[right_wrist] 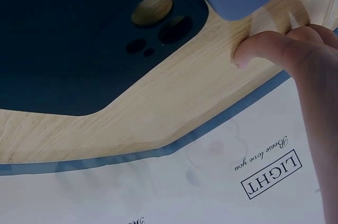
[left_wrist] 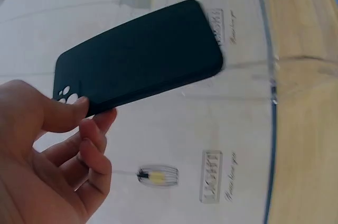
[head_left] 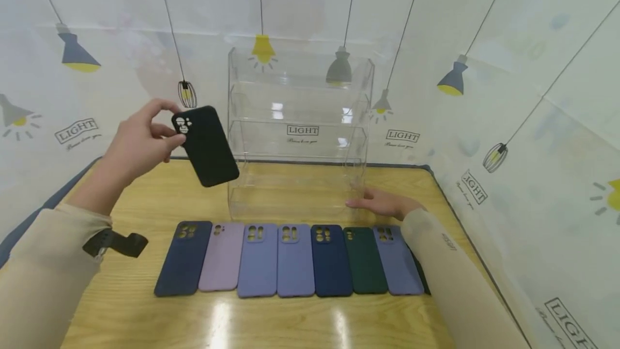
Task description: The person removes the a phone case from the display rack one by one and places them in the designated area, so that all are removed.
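In the head view my left hand point(head_left: 145, 139) pinches a black phone case point(head_left: 208, 147) by its camera-hole corner, thumb on the back. The case hangs tilted in the air, just left of a clear tiered display rack point(head_left: 300, 168). It looks dark teal in the left wrist view, where the thumb point(left_wrist: 74, 112) presses beside the camera holes. My right hand point(head_left: 385, 202) holds the rack's lower right side; its thumb point(right_wrist: 259, 47) shows in the right wrist view, while the other fingertips are partly hidden.
Several phone cases lie in a row before the rack: dark blue point(head_left: 184, 263), pink-purple point(head_left: 222, 263), lavender point(head_left: 258, 265), navy point(head_left: 332, 263) and green point(head_left: 367, 265) among them. My right sleeve point(head_left: 450, 268) partly covers a dark one at the end. Printed walls enclose the wooden table point(head_left: 145, 319).
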Demonstrator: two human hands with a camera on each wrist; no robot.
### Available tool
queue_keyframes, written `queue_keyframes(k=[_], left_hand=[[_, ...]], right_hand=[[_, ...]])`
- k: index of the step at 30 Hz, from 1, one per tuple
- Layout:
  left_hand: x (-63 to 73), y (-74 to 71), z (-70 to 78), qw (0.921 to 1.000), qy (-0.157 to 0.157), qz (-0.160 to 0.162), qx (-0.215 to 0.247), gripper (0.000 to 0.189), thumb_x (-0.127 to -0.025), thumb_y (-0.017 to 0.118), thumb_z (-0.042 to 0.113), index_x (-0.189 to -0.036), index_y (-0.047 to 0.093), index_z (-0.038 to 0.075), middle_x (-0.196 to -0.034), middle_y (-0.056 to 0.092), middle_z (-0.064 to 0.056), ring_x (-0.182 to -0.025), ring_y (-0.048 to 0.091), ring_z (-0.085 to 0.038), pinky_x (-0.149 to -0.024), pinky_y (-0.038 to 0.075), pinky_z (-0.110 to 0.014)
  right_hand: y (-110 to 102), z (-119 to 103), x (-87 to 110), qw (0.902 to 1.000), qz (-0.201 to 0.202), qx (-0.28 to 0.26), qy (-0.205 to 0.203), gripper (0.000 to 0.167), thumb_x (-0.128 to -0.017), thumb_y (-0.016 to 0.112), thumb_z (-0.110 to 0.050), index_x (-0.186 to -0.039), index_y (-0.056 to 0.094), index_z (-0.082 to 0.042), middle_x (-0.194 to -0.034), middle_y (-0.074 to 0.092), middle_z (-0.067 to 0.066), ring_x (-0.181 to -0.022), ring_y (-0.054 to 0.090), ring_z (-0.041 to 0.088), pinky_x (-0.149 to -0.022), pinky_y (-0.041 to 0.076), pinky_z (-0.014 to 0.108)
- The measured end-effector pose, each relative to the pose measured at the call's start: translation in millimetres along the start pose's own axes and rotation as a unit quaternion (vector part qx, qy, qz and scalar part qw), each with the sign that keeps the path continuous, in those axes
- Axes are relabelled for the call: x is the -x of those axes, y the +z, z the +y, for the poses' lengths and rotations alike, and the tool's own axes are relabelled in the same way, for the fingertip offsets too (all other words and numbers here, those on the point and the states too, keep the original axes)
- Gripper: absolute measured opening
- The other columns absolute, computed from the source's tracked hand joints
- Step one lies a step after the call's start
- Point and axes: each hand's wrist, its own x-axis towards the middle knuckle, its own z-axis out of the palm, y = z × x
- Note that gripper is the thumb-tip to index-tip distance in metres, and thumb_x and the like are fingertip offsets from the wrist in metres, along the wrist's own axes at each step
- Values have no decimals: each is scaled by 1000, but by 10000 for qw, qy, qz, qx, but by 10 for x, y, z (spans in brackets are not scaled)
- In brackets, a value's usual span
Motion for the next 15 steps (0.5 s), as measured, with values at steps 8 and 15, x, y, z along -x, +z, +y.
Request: queue_keyframes(k=[8,15], left_hand=[[152,-144,-570,9870,-535,-1470,-356,54,-107,60,12,-156,37,8,-96,75,-17,-67,57,-22,-61,45,-36],[286,-279,-1041,9721,-753,-2184,-403,56,-105,59,5,-156,36,-1,-86,68,-4,-64,49,-16,-57,41,-32]], right_hand=[[-2,24,-45,10000,62,47,-3,106,-97,56,-76,-173,8,-21,-180,13,17,-167,11,43,-134,17,67],[-6,15,-39,10000,75,58,-22,110,-94,56,-81,-173,8,-21,-180,13,17,-167,11,43,-134,17,66]])
